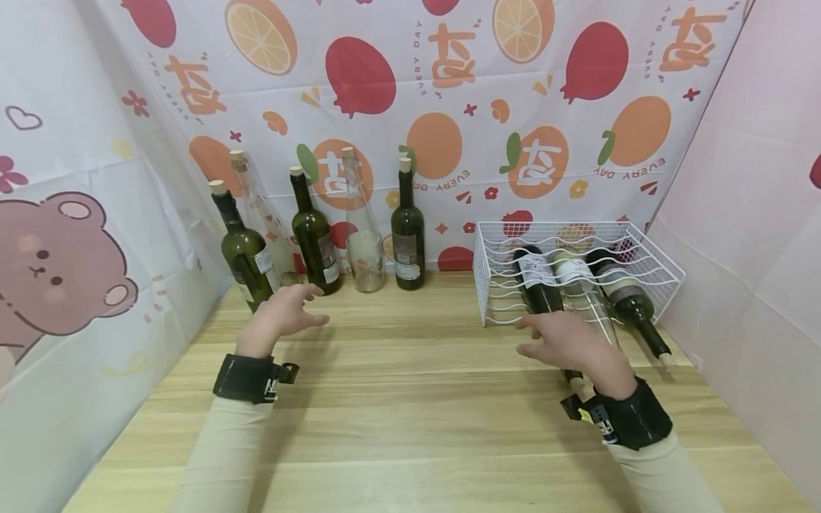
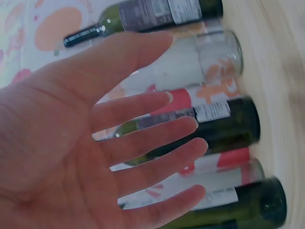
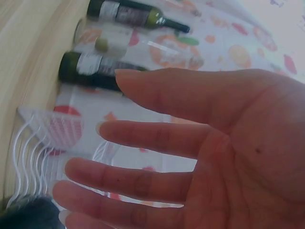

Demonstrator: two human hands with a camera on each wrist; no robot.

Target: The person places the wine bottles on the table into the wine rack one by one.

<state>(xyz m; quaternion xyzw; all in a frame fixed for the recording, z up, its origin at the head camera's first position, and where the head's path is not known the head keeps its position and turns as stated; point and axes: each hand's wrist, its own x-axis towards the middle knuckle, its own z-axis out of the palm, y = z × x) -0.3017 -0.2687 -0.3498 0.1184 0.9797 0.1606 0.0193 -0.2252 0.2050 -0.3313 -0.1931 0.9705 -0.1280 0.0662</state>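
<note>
My left hand (image 1: pixel 282 317) hangs over the table at the left, fingers spread and holding nothing. Closest to it stands a corked green wine bottle (image 1: pixel 242 249), with a corked clear bottle (image 1: pixel 277 239) behind. Farther right stand a green bottle (image 1: pixel 311 235), a clear bottle (image 1: pixel 364 253) and another green bottle (image 1: pixel 408 246), all corked and upright. My right hand (image 1: pixel 567 342), also empty with fingers extended, is in front of a white wire rack (image 1: pixel 482 285). In the rack lie a dark bottle (image 1: pixel 537 274), a clear bottle (image 1: pixel 574 271) and a dark green bottle (image 1: pixel 631 303), necks toward me; the hand partly hides the first two.
The wooden table (image 1: pixel 398 420) extends between both arms. Printed curtains (image 1: pixel 449 92) with fruit patterns close off the back, and plain or bear-printed sheets stand at the sides. The rack sits near the back right corner, and bottle necks jut out past its front.
</note>
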